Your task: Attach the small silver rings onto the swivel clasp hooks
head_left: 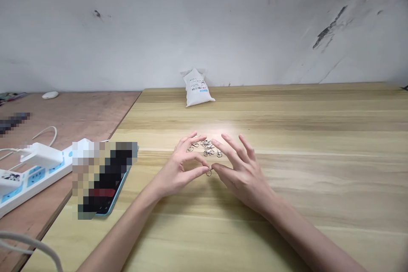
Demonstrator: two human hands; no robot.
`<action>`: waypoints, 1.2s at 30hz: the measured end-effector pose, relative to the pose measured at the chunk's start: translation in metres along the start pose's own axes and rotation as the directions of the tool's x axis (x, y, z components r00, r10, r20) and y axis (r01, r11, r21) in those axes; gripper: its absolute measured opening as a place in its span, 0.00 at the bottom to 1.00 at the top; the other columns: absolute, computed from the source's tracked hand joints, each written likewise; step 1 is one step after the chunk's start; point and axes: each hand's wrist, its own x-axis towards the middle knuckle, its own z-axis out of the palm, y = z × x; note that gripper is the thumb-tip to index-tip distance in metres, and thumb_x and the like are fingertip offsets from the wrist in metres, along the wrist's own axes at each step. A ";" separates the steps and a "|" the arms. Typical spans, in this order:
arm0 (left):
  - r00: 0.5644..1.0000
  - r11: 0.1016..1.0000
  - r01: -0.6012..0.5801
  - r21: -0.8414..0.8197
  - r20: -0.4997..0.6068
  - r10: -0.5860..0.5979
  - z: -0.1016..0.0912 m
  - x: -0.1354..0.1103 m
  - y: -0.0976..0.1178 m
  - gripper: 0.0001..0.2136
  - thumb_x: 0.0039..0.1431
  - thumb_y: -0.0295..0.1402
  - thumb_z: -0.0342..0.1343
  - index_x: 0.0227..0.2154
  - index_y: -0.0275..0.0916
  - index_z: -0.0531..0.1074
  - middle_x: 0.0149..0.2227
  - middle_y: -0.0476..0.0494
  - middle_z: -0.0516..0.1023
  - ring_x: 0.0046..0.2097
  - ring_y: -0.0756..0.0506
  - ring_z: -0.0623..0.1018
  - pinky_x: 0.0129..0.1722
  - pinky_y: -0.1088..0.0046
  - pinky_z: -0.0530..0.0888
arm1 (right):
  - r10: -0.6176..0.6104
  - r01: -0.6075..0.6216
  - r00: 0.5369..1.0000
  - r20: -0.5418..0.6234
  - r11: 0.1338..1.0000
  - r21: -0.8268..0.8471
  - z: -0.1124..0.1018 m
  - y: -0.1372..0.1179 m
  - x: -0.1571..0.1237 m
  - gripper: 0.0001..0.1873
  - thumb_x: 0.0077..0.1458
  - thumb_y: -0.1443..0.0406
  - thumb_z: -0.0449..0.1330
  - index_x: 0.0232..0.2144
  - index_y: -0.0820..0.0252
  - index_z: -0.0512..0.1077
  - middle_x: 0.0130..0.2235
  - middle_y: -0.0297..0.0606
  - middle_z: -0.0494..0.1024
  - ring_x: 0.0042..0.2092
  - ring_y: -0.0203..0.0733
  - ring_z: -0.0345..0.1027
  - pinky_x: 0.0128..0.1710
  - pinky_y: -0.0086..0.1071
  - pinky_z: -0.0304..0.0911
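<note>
My left hand (180, 168) and my right hand (239, 169) meet over the light wooden table (287, 136). Thumb and forefinger of each hand pinch the same small metal ring clasp (209, 173) between them. The other fingers of both hands fan out above the table. Just beyond the fingertips lies a small heap of several silver metal clasps (208, 147) on the wood.
A white sealed bag with a label (196, 88) stands at the back by the wall. A phone (106, 191) lies at the table's left edge. On the lower brown table to the left lie a white power strip (32, 174) with a plugged charger, cables and a white mouse (50, 94).
</note>
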 end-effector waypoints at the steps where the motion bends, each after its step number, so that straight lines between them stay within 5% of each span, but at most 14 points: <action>1: 1.000 0.999 -0.003 0.035 -0.002 0.003 0.001 0.000 -0.001 0.04 0.61 0.34 0.58 0.33 0.44 0.78 0.64 0.48 0.62 0.69 0.38 0.52 0.65 0.47 0.57 | 0.003 -0.003 1.000 -0.001 1.000 -0.012 0.000 0.001 0.000 0.07 0.58 0.70 0.59 0.29 0.56 0.74 0.62 0.41 0.66 0.66 0.53 0.52 0.64 0.58 0.47; 11: 0.986 0.905 -0.169 0.390 0.059 0.159 0.010 0.000 -0.009 0.10 0.64 0.36 0.54 0.30 0.41 0.76 0.63 0.45 0.64 0.68 0.37 0.55 0.66 0.44 0.50 | -0.089 0.093 0.995 0.047 0.991 -0.096 -0.001 0.002 -0.002 0.03 0.57 0.70 0.61 0.32 0.58 0.73 0.64 0.44 0.63 0.67 0.53 0.50 0.66 0.57 0.43; 23: 0.979 0.944 -0.186 0.274 0.138 0.153 0.003 -0.001 -0.013 0.05 0.61 0.32 0.58 0.30 0.41 0.76 0.62 0.44 0.65 0.68 0.38 0.55 0.66 0.47 0.54 | -0.214 0.219 0.974 0.079 0.974 -0.059 -0.004 -0.003 -0.001 0.06 0.58 0.70 0.61 0.37 0.58 0.76 0.61 0.44 0.68 0.66 0.52 0.52 0.66 0.57 0.46; 30: 0.998 0.998 -0.043 0.041 0.046 0.042 -0.003 0.000 -0.008 0.03 0.63 0.32 0.56 0.33 0.42 0.73 0.64 0.45 0.63 0.69 0.41 0.54 0.65 0.53 0.59 | -0.119 0.125 0.992 0.047 0.983 -0.138 -0.002 0.004 -0.001 0.05 0.59 0.70 0.59 0.31 0.58 0.74 0.61 0.43 0.67 0.67 0.51 0.51 0.66 0.56 0.44; 36: 0.993 0.986 -0.078 0.147 0.102 0.064 0.003 -0.001 -0.011 0.04 0.61 0.33 0.56 0.32 0.42 0.75 0.64 0.47 0.63 0.69 0.40 0.52 0.66 0.50 0.56 | -0.112 0.111 0.994 -0.002 0.984 -0.141 -0.005 -0.001 0.001 0.06 0.60 0.71 0.57 0.33 0.59 0.74 0.59 0.45 0.70 0.66 0.50 0.52 0.65 0.55 0.47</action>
